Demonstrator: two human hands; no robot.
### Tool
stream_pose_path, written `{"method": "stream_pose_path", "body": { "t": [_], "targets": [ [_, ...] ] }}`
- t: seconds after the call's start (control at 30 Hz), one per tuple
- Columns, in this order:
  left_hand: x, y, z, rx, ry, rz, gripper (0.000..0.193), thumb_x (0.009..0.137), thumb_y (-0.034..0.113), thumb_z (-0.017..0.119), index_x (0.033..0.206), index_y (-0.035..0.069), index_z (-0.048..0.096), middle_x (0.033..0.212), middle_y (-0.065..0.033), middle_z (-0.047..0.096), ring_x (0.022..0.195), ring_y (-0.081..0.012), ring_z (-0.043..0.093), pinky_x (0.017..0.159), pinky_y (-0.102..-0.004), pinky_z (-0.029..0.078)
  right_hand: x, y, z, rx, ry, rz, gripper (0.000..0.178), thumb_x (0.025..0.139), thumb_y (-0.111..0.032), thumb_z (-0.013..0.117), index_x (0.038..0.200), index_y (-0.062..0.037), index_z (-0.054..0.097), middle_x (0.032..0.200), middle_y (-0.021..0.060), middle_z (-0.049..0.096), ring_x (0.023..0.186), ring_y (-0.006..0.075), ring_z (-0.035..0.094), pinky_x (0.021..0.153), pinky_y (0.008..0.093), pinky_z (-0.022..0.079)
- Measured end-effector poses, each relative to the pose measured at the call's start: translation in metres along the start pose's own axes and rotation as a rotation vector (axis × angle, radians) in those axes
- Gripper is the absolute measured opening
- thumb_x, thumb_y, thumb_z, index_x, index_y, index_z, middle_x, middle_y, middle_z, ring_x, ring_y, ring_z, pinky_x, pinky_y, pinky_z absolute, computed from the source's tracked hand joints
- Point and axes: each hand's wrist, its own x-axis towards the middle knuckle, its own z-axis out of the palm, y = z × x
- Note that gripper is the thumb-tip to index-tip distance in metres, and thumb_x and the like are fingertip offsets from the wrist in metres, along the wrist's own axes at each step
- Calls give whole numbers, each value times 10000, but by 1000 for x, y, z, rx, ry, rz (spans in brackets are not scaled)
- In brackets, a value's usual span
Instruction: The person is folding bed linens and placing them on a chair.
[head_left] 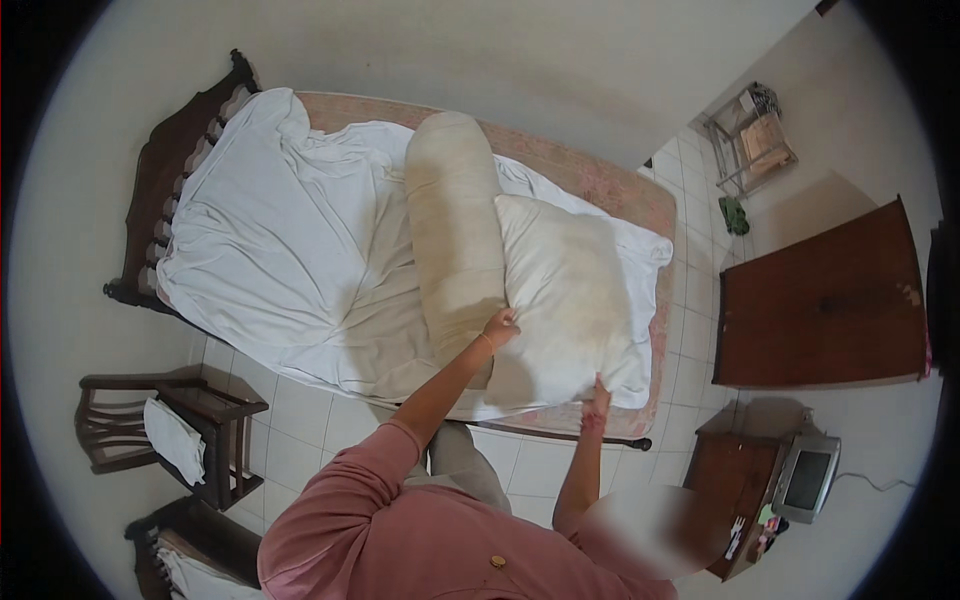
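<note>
The left hand (502, 326) was closed on the side edge of the stained, off-white pillow (570, 290), its fingers curled into the cloth. The right hand (597, 400) was at the pillow's near edge, close to the corner by the foot of the bed; its fingers were small and partly hidden in the view, so whether it gripped the cloth or only pressed on it could not be told. The pillow lay on the white sheet (270, 240) at the foot end of the mattress (590, 170), right beside the long bolster (455, 220).

The likeliest trouble seemed to be the sheet: it was loose and rumpled, and a hard pull on the pillow could have dragged it along. A sideways shove might have rolled the round bolster toward the headboard (165, 175). With the near edge of the pillow so close to the side of the bed, a weak hold by the right hand could have let that corner sag toward the floor (510, 455).

The pillow's long axis ran across the bed, roughly alongside the bolster's, from the wall side to the person's side, its near end slanting slightly toward the foot.
</note>
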Motion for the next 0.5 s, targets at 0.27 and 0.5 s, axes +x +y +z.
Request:
{"method": "stream_pose_path", "body": {
  "t": [0.27, 0.5],
  "targets": [
    [-51, -69, -38, 165, 18, -370, 446, 713, 195, 574, 1133, 84, 474, 925, -17, 557, 795, -126, 514, 670, -283, 411, 106, 94, -57, -555, 363, 240, 223, 713, -151, 530, 874, 2, 510, 756, 99, 543, 648, 218, 527, 497, 341, 422],
    [-91, -78, -107, 40, 47, -458, 438, 769, 298, 532, 1167, 151, 426, 1027, -24, 539, 938, -155, 493, 802, -350, 361, -25, 100, 109, -1453, 48, -523, 917, 612, -348, 649, 1320, -98, 124, 904, 267, 524, 785, 345, 545, 822, 455, 353]
  ]
}}
